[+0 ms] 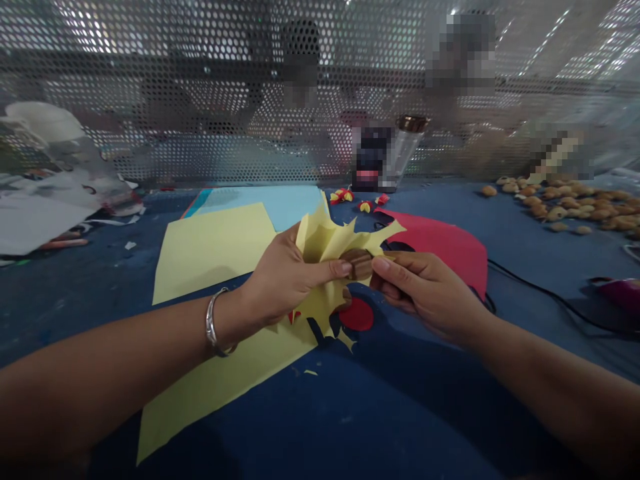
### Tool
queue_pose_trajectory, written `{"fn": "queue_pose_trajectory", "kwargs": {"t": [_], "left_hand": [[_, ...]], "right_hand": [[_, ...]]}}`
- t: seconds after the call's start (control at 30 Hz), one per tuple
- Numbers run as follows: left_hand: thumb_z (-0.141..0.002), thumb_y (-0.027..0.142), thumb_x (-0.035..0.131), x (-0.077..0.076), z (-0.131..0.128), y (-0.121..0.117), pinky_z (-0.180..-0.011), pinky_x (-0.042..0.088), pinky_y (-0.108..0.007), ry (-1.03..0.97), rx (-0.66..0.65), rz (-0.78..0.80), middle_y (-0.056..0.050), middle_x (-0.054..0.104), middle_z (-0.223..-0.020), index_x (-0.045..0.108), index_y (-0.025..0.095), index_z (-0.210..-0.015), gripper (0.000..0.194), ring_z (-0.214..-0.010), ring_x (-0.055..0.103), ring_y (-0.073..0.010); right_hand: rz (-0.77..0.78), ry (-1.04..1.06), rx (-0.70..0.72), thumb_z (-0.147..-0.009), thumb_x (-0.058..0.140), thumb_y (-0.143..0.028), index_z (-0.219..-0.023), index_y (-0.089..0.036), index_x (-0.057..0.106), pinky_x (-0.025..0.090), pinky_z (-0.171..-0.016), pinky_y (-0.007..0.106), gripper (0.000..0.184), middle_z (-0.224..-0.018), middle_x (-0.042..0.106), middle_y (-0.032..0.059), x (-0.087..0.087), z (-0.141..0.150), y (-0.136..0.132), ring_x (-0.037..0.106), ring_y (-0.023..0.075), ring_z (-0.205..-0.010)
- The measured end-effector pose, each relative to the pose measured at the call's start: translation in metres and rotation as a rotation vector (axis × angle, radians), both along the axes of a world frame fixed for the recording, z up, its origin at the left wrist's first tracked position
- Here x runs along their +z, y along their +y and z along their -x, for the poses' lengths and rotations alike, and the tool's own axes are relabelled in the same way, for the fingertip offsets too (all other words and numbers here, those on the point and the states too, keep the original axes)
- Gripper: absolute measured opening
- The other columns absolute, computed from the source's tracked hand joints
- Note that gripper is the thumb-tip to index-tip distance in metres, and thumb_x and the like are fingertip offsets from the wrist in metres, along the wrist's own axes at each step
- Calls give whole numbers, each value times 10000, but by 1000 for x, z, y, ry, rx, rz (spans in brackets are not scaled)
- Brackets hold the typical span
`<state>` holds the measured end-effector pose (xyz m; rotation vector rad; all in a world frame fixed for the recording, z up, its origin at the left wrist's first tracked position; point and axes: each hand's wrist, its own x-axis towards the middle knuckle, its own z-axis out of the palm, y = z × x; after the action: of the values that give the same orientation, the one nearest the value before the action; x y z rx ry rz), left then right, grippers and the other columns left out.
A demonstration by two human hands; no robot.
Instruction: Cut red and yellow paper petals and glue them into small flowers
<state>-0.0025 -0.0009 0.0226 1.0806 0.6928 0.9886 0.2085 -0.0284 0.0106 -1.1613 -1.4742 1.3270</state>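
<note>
Between my hands is a yellow paper cutout (320, 240) with a jagged, spiky edge, folded and bent. My left hand (285, 273) grips it, the thumb pressing a brown oval piece (359, 265) with a striped, wood-like surface against the paper. From the right, my right hand (415, 283) pinches at the edge of the paper beside that brown piece; its fingertips are partly hidden. Below the hands a red paper circle (356, 314) lies on the blue table. Small yellow scraps (346, 340) are near it.
Yellow sheets (210, 247) and a light blue sheet (270, 200) lie left. Red paper (440, 243) and a black cable (540, 293) are right. Brown shell-like pieces (575, 200) are heaped far right. A phone (373, 157) and bottle (407, 150) stand before a perforated metal screen (200, 133).
</note>
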Motion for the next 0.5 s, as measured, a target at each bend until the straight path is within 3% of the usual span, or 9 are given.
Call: {"fn": "queue_pose_trajectory", "kwargs": {"t": [0.1,0.4,0.5], "left_hand": [[-607,212,1001,2,2,3,-723,665,-328,33,-19,-35,-57,830,-941,710,147,-1031,519,-778,796,-216],[-682,176,949,5,4,6,-859,643,-309,76,-72,-58,-61,831,-1023,703,147,-1044,439,-917,800,-208],[-669,205,961,3,4,6,-795,654,-315,94,-96,-26,-61,831,-1000,711,149,-1044,454,-835,797,-200]], "right_hand": [[26,-17,19,-835,759,-722,-724,-179,667,170,-395,221,561,-543,385,-71,0,-2,1,277,51,-454],[32,-74,14,-810,751,-761,-703,-172,665,156,-394,226,605,-521,387,-75,-2,-5,3,272,43,-437],[27,-71,5,-793,756,-778,-667,-186,599,164,-391,226,625,-529,387,-76,-2,-5,2,272,41,-438]]}}
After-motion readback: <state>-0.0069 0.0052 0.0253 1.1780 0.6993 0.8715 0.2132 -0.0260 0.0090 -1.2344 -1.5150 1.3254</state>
